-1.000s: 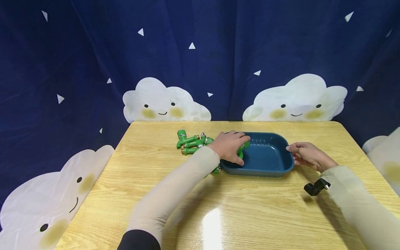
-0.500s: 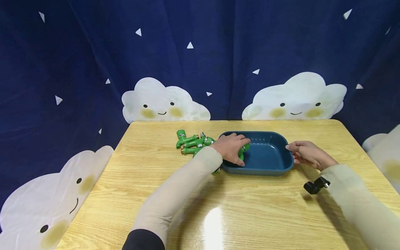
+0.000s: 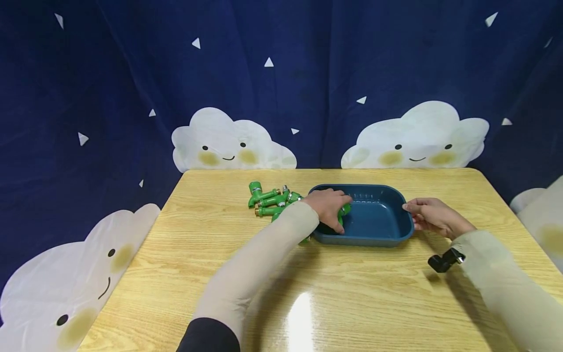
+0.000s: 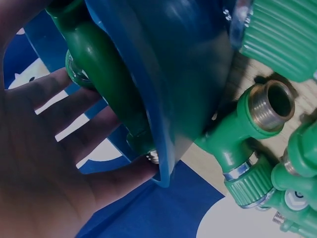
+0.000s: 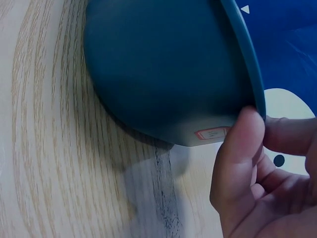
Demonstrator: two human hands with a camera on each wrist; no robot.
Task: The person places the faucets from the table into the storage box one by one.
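A dark blue rectangular basin (image 3: 374, 242) sits on the wooden table in the head view. Over its left end, my left hand (image 3: 326, 206) holds a green tap (image 3: 346, 209) lying inside. The left wrist view shows the fingers spread along this tap (image 4: 101, 64), with the thumb at its metal threaded end, close to the basin rim. My right hand (image 3: 433, 217) pinches the basin's right rim between thumb and fingers; the right wrist view shows that thumb (image 5: 242, 136) on the outer wall. Several more green taps (image 3: 268, 199) lie left of the basin, partly hidden by my left forearm.
Close to the basin's left wall, a green tap with a brass mouth (image 4: 237, 134) rests on the table. A black wrist-worn device (image 3: 445, 261) hangs below my right sleeve. Behind the table's back edge hangs a dark blue curtain (image 3: 308, 88) with clouds.
My left forearm has shifted slightly to the right, while the left hand stays over the basin's left end with the tap. The right hand and the basin have hardly moved.
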